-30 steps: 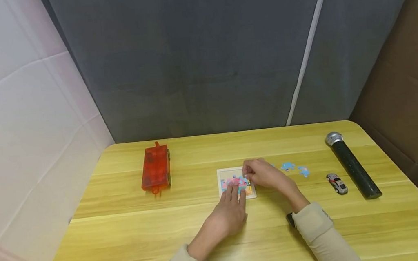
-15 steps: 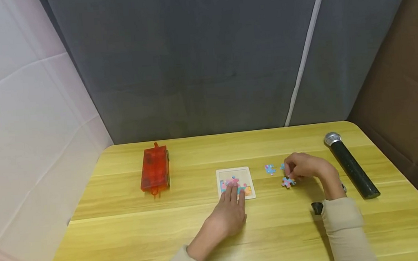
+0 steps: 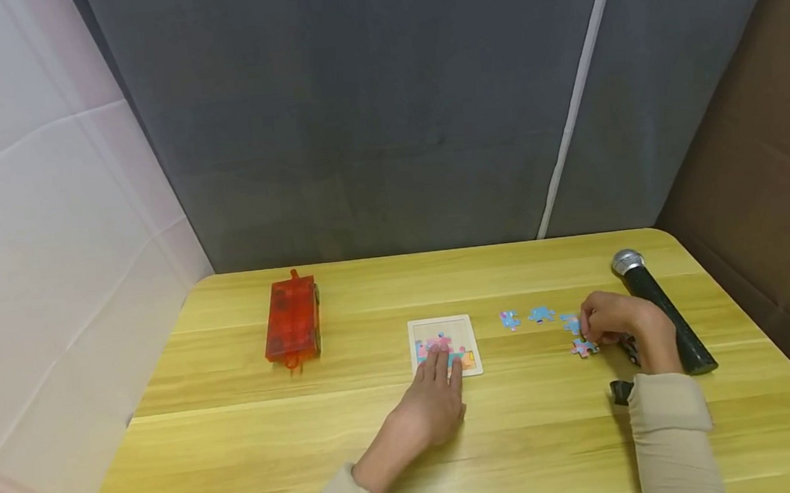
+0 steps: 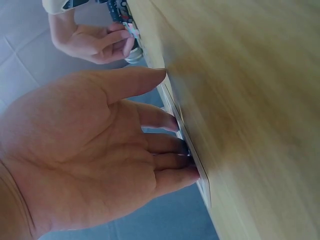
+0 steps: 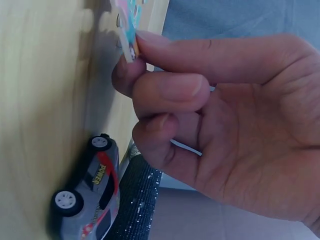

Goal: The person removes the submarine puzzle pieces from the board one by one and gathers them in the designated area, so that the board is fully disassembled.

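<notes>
Person seated at a yellow wooden table (image 3: 257, 443), both sleeves pale beige. Left hand (image 3: 430, 408) lies flat, fingers straight and spread a little, fingertips (image 4: 192, 172) pressing on the near edge of a small square puzzle board (image 3: 444, 345); board partly filled, pink and blue. Right hand (image 3: 615, 323) is well to the right of the board, thumb and forefinger pinching one puzzle piece (image 3: 584, 348), other fingers curled under; wrist view shows the piece (image 5: 128, 30) held on edge just off the tabletop. Three loose blue pieces (image 3: 541, 315) lie in a row between board and right hand, apart from each other. Toy car (image 5: 87, 197), grey with red markings, sits just beside the right hand, mostly hidden behind it from the head view. Black microphone (image 3: 658, 311) lies just beyond the car, possibly touching it, hard to tell. Orange translucent case (image 3: 292, 319) far left, well apart.
</notes>
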`<state>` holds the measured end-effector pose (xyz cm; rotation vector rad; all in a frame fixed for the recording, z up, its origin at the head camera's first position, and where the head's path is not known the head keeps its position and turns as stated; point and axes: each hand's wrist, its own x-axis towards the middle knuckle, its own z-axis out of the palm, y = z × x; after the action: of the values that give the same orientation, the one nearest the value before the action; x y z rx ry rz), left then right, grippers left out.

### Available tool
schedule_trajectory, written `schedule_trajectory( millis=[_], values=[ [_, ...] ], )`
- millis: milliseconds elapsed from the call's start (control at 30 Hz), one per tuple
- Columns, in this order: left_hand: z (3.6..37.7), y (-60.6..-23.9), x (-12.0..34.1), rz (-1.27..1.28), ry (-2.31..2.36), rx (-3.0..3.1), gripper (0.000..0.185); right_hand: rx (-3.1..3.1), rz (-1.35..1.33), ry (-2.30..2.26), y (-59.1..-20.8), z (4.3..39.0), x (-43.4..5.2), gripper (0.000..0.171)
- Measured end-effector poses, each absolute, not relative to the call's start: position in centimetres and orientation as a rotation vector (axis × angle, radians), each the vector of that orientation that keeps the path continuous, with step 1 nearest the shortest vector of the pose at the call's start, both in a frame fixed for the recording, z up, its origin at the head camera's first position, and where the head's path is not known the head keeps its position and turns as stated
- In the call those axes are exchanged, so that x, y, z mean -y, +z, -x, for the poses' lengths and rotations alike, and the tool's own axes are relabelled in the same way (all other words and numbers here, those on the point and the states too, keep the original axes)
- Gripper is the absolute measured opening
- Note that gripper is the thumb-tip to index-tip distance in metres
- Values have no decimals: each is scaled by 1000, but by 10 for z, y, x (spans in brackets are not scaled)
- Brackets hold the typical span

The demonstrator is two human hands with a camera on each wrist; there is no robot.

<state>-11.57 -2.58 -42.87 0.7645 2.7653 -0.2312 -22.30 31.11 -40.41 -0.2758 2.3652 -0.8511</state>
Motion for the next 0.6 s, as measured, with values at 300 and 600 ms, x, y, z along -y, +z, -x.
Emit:
schedule_trajectory(
  millis=[300, 600],
  values=[
    [115, -428, 27, -759, -201, -2760, 65, -2408, 211, -725, -406, 222, -309, 20],
    [115, -428, 26, -757, -195, -2771, 66, -2478, 209, -606, -407, 220, -304, 41]
  ],
)
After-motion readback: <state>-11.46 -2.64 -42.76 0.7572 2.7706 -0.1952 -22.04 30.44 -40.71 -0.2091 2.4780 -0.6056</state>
